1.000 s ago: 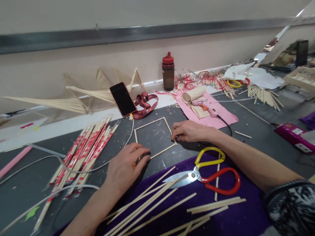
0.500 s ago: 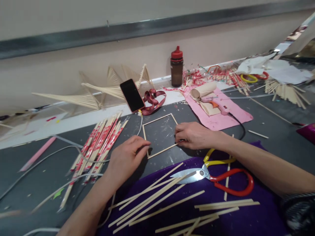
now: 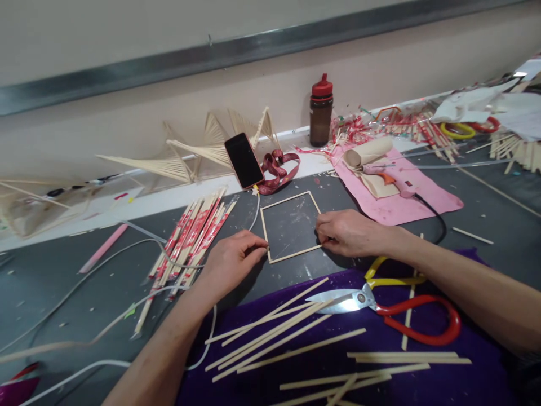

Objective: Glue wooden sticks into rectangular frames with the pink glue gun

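Note:
A square frame of thin wooden sticks (image 3: 295,255) lies flat on the dark grey table, between my two hands. My left hand (image 3: 236,256) pinches its left side close to the near left corner, thumb and fingers together. At the near right corner, my right hand (image 3: 349,232) has its fingers curled closed on the frame and hides that corner. Just nearer, scissors (image 3: 338,300) with one yellow and one red handle rest on a purple cloth (image 3: 477,316). Several loose wooden sticks (image 3: 300,351) are spread over the same cloth, some beside the blades.
Wrapped chopsticks (image 3: 192,237) lie left, crossed by white cables. A phone (image 3: 244,160) leans at the back before stick models (image 3: 147,167). A bottle (image 3: 321,115) stands by the wall. A glue gun (image 3: 393,179) rests on a pink sheet (image 3: 439,197) at right.
The view has swung left, so everything sits further right. My left fingers have drawn slightly outward, to the frame's left side; the right hand stays at its corner.

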`<action>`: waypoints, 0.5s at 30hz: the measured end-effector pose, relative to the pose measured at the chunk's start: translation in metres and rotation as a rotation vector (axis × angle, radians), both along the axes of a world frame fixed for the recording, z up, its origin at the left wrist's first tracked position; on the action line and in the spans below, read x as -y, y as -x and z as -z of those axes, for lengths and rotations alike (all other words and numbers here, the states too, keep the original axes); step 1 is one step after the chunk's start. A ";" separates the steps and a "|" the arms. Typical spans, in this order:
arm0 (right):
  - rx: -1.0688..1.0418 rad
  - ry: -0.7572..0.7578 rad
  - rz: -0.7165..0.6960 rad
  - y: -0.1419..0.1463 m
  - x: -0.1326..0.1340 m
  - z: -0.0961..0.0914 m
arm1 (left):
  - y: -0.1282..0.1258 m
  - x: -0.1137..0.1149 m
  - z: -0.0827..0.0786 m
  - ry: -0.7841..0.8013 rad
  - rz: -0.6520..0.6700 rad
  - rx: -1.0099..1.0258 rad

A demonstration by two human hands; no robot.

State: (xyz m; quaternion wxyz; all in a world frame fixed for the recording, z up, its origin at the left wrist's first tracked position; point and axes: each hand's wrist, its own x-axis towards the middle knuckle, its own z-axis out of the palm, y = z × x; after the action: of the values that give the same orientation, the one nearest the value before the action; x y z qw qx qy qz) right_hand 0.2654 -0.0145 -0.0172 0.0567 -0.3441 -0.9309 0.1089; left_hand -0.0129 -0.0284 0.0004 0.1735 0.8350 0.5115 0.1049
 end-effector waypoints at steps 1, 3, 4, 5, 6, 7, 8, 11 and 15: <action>0.001 0.001 0.001 0.000 0.000 0.000 | 0.000 0.000 0.000 0.012 0.015 0.001; 0.004 -0.004 -0.001 0.001 0.000 0.000 | 0.001 0.001 -0.001 0.042 0.050 -0.008; 0.006 -0.009 -0.003 0.001 0.001 0.001 | 0.001 0.001 -0.001 0.063 0.068 -0.021; 0.008 -0.014 -0.004 0.002 0.001 0.001 | 0.001 0.001 -0.001 0.083 0.083 -0.039; 0.011 -0.019 -0.004 0.002 0.001 0.001 | 0.001 0.002 -0.001 0.102 0.093 -0.057; 0.013 -0.023 -0.004 0.003 0.001 0.001 | 0.000 0.002 -0.001 0.115 0.099 -0.075; 0.015 -0.028 -0.003 0.003 0.002 0.001 | 0.000 0.002 0.000 0.121 0.102 -0.087; 0.018 -0.044 0.006 0.003 0.002 0.002 | -0.001 0.003 0.002 0.114 0.110 -0.091; 0.021 -0.083 -0.024 0.003 0.003 0.002 | -0.001 0.002 0.003 0.110 0.121 -0.082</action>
State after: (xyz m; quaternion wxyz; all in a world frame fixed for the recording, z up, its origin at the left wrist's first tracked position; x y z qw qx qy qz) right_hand 0.2626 -0.0177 -0.0191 0.0597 -0.3312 -0.9393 0.0670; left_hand -0.0115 -0.0305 -0.0024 0.2038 0.8573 0.4717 0.0316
